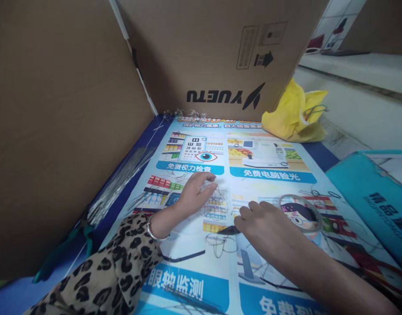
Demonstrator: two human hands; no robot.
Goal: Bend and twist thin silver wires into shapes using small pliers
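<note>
My left hand [198, 192] is over the middle of a printed poster [233, 267], thumb and forefinger apart, beside a loose tangle of thin wire [217, 203]. Whether its fingers touch the wire I cannot tell. To the right, my right hand [258, 223] is closed around a dark pointed tool [228, 230], whose tip points left. Below that tip lies a small looped wire piece [220, 245]. A clear round ring or roll [314, 214] rests on the poster behind my right wrist.
Cardboard panels [207, 57] stand at the back and left. A bundle of thin wires [122, 188] and green-handled pliers [68, 249] lie at left. A yellow bag [292, 116] sits at back right, a teal box [374, 197] at right. More wire pieces lie near the front edge.
</note>
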